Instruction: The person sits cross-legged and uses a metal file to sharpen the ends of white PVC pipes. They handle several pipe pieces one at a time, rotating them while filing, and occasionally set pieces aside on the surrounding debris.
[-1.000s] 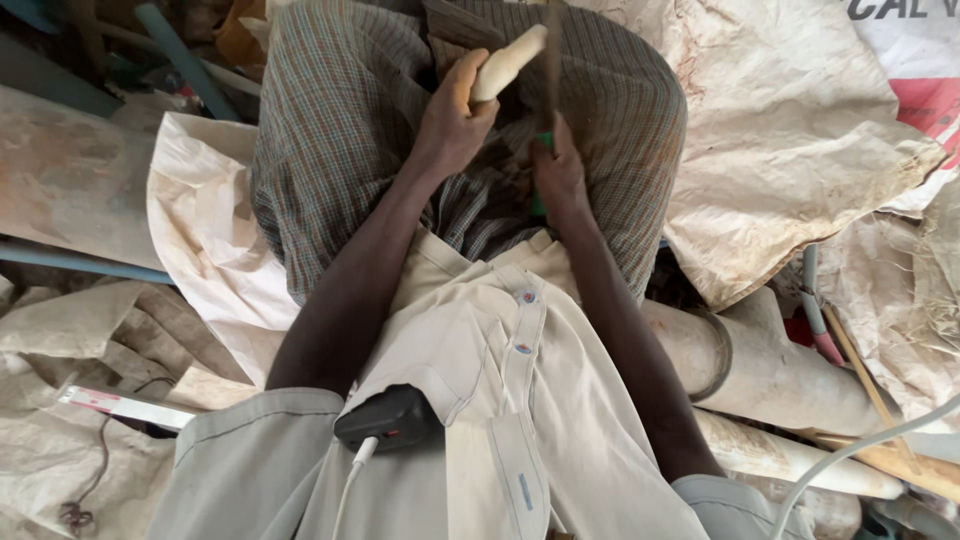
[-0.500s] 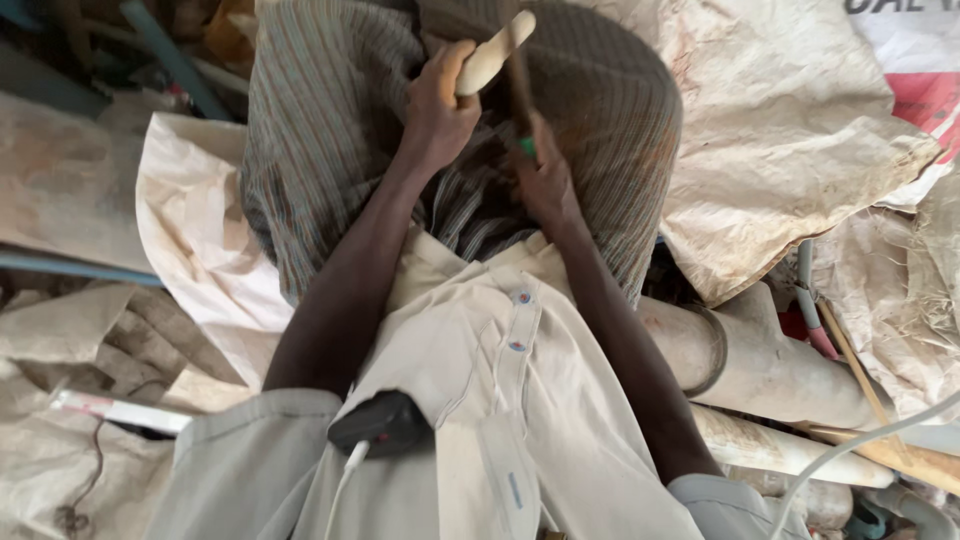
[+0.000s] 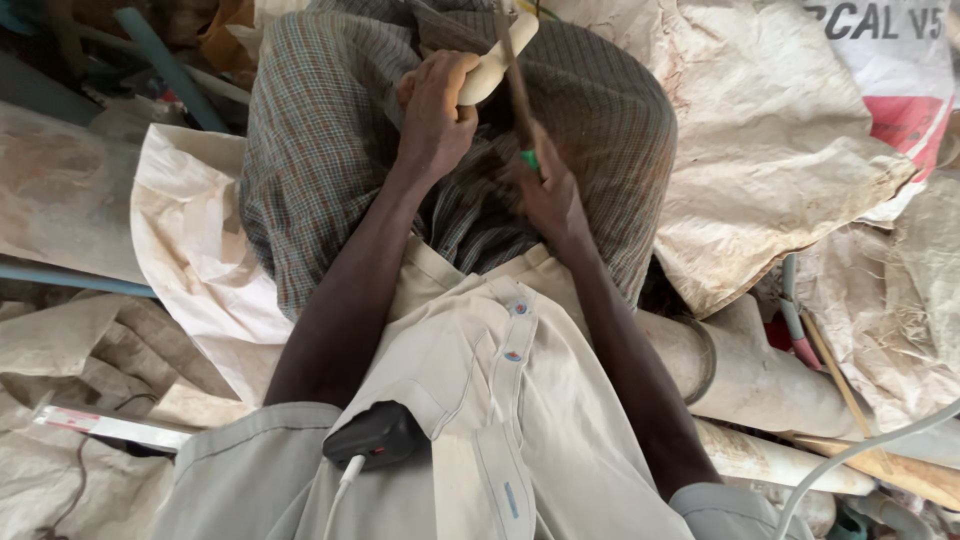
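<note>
Left hand [image 3: 437, 110] closed around pale wooden piece [image 3: 497, 57], held above checked cloth [image 3: 320, 150] over the lap. Right hand [image 3: 548, 190] clamped on green-handled blade tool [image 3: 516, 85], blade touching wooden piece. Grey pipe [image 3: 760, 380] right of checked cloth.

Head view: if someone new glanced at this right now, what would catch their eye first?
Top centre, the left hand grips a pale, smooth, rounded piece of wood above a lap covered in checked cloth. Just right of it, the right hand holds a narrow blade with a green handle against that wood. Crumpled beige sacks and a pale thick pipe crowd the right side.
</note>
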